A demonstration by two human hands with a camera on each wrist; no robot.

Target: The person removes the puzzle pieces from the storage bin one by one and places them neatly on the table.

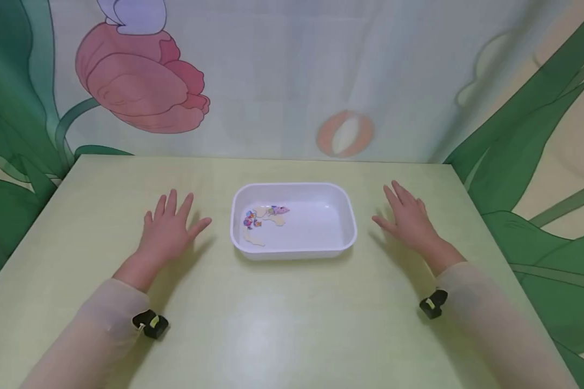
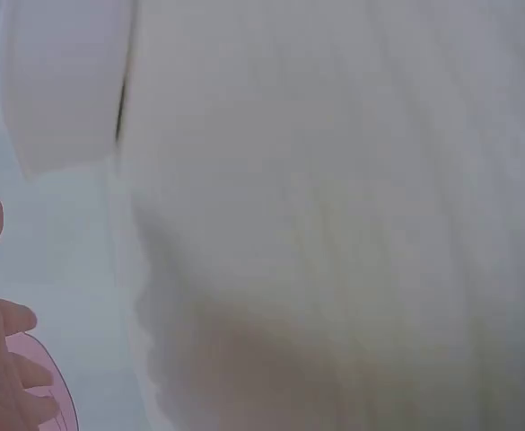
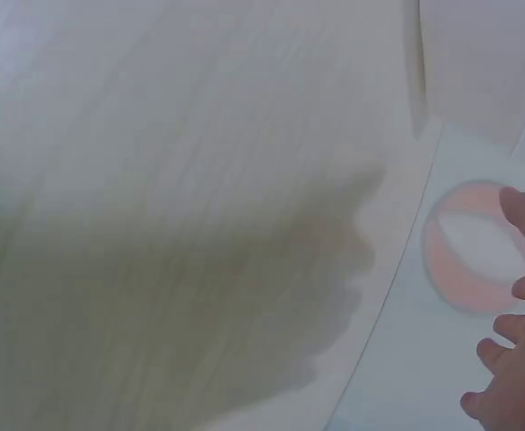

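A white rectangular tray (image 1: 316,249) stands at the middle of the table, toward its far side. Inside its left half lie small colourful printed pieces (image 1: 251,220) and a purple-pink piece (image 1: 279,210), along with pale, thin, irregular scraps (image 1: 254,237). My left hand (image 1: 165,232) is held left of the tray, fingers spread, holding nothing. On the other side, my right hand (image 1: 410,219) is likewise stretched out and apart from the tray. Each wrist view catches only part of its hand, beside the tray's side wall (image 2: 65,81).
The pale yellow-green table (image 1: 272,319) ends at a curtain (image 1: 282,81) printed with flowers and leaves. Black wrist cameras sit on both sleeves, one on the left (image 1: 151,324) and one on the right (image 1: 433,303). Hand shadows fall on the tabletop.
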